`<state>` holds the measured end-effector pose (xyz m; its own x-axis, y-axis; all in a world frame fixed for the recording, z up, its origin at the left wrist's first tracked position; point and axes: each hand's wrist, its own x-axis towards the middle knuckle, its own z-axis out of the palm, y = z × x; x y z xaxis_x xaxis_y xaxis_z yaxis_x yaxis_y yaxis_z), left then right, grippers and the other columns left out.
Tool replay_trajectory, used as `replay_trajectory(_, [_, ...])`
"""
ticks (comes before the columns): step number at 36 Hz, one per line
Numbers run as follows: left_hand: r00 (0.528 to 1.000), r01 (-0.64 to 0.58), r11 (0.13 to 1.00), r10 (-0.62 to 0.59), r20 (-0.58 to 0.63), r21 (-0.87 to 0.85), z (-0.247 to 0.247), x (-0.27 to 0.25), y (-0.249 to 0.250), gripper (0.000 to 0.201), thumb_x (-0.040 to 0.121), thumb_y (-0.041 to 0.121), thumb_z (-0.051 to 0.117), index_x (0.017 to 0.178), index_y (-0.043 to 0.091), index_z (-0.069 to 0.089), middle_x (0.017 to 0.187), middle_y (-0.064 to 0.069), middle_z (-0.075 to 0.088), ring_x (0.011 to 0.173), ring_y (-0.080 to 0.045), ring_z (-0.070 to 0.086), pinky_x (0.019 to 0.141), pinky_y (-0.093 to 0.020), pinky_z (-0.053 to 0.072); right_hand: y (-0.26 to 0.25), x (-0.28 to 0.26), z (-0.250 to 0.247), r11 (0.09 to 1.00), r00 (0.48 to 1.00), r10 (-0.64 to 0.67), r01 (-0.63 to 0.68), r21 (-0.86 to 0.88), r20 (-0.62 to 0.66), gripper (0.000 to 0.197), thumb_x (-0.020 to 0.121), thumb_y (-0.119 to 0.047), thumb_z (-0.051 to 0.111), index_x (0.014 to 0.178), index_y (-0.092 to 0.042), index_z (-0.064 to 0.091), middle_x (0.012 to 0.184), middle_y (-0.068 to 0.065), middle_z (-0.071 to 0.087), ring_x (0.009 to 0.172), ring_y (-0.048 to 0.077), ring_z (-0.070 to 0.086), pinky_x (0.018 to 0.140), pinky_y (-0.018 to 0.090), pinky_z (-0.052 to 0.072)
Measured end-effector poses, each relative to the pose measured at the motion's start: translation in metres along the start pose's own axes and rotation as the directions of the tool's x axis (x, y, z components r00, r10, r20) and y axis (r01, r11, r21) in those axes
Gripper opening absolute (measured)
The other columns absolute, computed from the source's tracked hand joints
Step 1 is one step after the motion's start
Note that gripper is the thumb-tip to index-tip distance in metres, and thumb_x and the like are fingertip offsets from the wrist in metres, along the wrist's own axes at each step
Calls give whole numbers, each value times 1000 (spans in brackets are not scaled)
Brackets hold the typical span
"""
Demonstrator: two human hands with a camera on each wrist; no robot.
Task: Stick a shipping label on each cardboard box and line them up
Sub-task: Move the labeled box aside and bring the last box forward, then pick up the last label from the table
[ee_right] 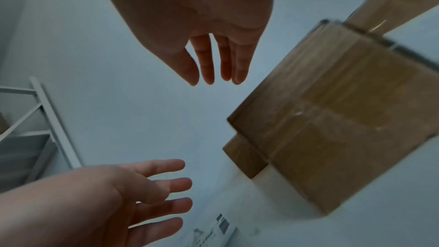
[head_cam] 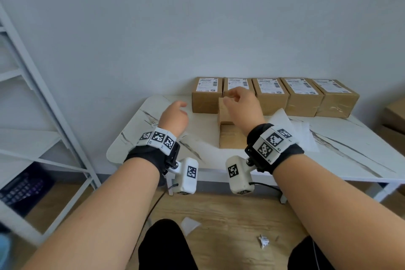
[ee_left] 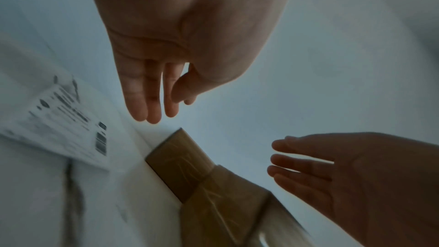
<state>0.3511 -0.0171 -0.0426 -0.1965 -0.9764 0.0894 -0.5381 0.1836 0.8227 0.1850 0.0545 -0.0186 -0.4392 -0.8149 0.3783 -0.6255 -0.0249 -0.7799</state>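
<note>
Five cardboard boxes with white labels (head_cam: 269, 94) stand in a row at the back of the white table (head_cam: 341, 160). In front of them a plain cardboard box (head_cam: 230, 138) (ee_right: 332, 129) shows no label. My right hand (head_cam: 238, 101) (ee_right: 213, 76) hovers over this box with straight fingers, holding nothing. To the box's left, my left hand (head_cam: 175, 114) (ee_left: 164, 108) is raised above the table, fingers loose and empty. A printed shipping label (ee_left: 64, 125) (ee_right: 213, 230) lies flat on the table below the left hand; the head view hides it.
Sheets of white paper (head_cam: 291, 131) lie on the table right of the plain box. A white metal shelf (head_cam: 43, 116) stands at the left. Brown cartons (head_cam: 394, 116) sit at the far right. Paper scraps (head_cam: 263, 241) lie on the wooden floor.
</note>
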Motion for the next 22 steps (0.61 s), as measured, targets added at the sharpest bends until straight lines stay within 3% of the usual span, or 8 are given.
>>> replay_trajectory(5, [998, 45, 993, -39, -56, 107, -28, 3, -30, 50, 89, -3, 34, 135, 14, 47, 126, -8, 59, 116, -27, 54, 99, -37, 44, -18, -3, 34, 1000, 991, -28, 29, -8, 132, 29, 95, -16, 52, 122, -11, 61, 122, 5, 60, 109, 19, 57, 91, 28, 47])
replay_trajectory(10, [997, 69, 962, -55, -61, 263, -38, 3, -59, 44, 90, 2, 43, 132, 10, 53, 135, -9, 55, 123, -27, 51, 104, -34, 39, -26, -7, 73, 995, 968, -24, 48, -88, 250, 32, 96, -17, 51, 126, -12, 59, 127, 5, 61, 111, 19, 58, 84, 22, 40])
replay_trajectory(15, [998, 61, 939, -54, -32, 337, -31, 3, -76, 39, 91, 9, 50, 130, 15, 57, 137, -6, 54, 124, -25, 51, 102, -31, 38, -22, -6, 101, 966, 909, 97, 12, -258, 405, 37, 96, -17, 50, 130, -5, 55, 130, 11, 58, 116, 24, 57, 89, 28, 44])
replay_trajectory(19, [998, 50, 932, -61, 19, 360, -21, 5, -81, 39, 91, 15, 51, 128, 20, 59, 140, -4, 52, 127, -25, 49, 106, -33, 39, -14, -3, 114, 937, 875, 208, -50, -347, 438, 30, 94, -15, 51, 120, -1, 60, 119, 12, 63, 109, 28, 60, 78, 27, 43])
replay_trajectory(22, [996, 29, 903, -61, 62, 429, -16, 6, -82, 41, 90, 16, 50, 130, 24, 58, 140, -6, 52, 128, -29, 47, 106, -38, 40, -7, 1, 122, 915, 856, 257, -65, -398, 449, 14, 92, -13, 51, 83, -6, 58, 83, 6, 60, 81, 26, 59, 56, 23, 38])
